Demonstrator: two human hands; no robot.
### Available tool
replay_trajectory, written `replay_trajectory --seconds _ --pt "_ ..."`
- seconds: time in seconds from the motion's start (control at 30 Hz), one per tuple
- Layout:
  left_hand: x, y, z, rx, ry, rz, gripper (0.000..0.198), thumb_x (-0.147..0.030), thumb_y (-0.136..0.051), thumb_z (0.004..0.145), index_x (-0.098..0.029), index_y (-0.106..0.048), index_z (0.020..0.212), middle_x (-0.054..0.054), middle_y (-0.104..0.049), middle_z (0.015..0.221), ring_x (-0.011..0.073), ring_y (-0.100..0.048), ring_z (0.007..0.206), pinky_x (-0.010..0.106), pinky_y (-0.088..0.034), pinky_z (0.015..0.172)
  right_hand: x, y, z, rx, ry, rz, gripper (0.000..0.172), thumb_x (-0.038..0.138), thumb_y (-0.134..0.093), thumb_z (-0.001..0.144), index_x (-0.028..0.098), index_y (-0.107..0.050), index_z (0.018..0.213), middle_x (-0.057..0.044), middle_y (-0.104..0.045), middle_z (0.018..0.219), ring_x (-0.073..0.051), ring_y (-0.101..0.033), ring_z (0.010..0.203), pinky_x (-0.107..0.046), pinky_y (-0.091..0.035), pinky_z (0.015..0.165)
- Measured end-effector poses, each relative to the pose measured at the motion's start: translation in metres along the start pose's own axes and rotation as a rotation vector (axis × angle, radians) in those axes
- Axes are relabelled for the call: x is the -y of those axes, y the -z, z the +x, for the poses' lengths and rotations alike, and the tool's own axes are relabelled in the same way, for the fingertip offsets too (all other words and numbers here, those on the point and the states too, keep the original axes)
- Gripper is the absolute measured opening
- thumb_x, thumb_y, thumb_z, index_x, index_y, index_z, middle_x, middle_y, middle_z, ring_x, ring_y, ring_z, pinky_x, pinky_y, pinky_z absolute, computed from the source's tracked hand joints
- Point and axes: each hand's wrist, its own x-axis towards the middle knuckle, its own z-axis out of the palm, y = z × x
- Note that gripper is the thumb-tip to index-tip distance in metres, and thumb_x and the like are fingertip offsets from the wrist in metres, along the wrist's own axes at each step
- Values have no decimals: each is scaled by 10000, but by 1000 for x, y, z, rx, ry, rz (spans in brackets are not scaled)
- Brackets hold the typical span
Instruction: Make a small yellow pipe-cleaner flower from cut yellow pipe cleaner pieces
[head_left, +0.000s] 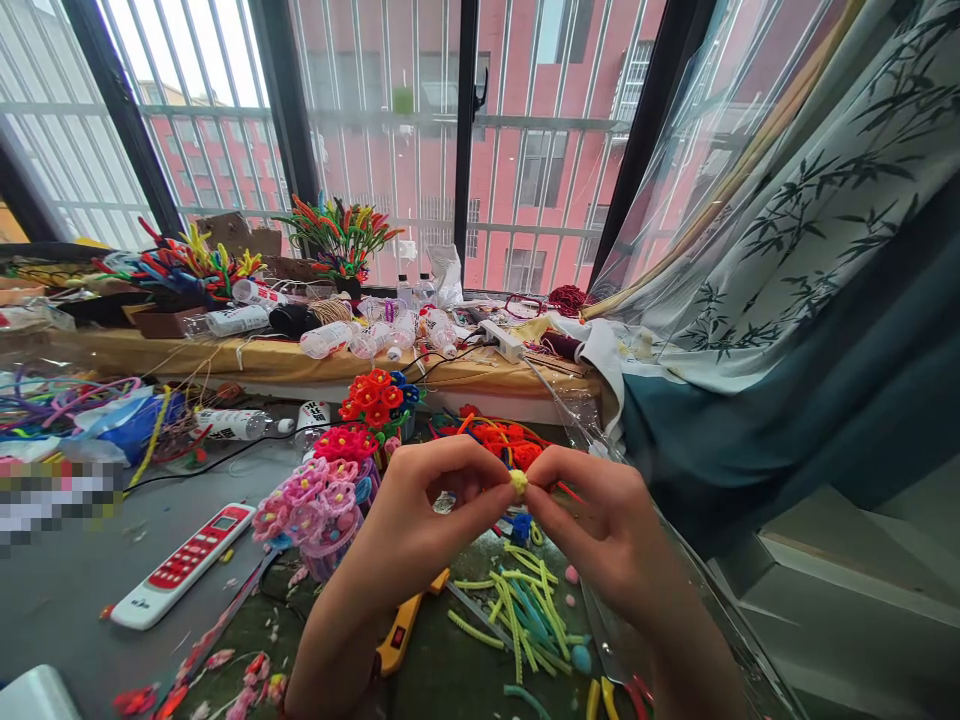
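Note:
My left hand and my right hand meet in front of me above the table. Between the thumb and forefinger tips of both hands is a small pale yellow fuzzy piece, which looks like curled pipe cleaner. Fingers cover most of its sides. Below the hands lie loose cut pipe cleaners in yellow-green and teal. Pink pipe-cleaner flowers stand in a bunch beside my left wrist, with red flowers behind. Partly under my left forearm is a yellow tool with a red switch.
A white and red remote control lies at left. Plastic bottles and bundled pipe cleaners crowd the table and windowsill. A power strip with cables rests on the sill. Curtains hang at right.

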Motion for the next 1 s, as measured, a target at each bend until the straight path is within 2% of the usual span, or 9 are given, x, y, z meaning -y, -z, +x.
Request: replay_trajectory --seconds 0.27,0.47,0.77,1.0 --pt "-1 2 -1 17 -37 70 112 -150 -666 824 -158 -724 729 -6 -647 628 98 -515 572 206 -397 527 -1 2 -1 45 36 -28 163 200 -544 918 191 -585 760 12 -601 692 -134 -549 646 -243 -424 602" --pt "-5 -2 -2 -76 -127 188 149 -131 -660 816 -157 -705 676 -17 -606 575 85 -487 530 197 -380 508 -5 0 -1 30 61 -79 154 182 -534 926 200 -585 781 4 -607 710 -143 -570 646 -249 -446 603" --pt "-11 -4 -5 -140 -221 361 160 -76 -629 806 -144 -704 682 -19 -622 560 68 -479 480 187 -356 468 -11 -2 -1 35 141 -143 147 186 -523 940 213 -577 806 -8 -612 748 -154 -578 665 -258 -449 601" --pt "-9 -11 -8 -245 -311 577 213 -105 -576 859 -146 -683 679 -12 -572 567 79 -467 476 215 -359 469 -11 -8 -1 -13 173 -154 134 145 -525 937 207 -571 828 -7 -601 774 -152 -576 691 -262 -440 629"
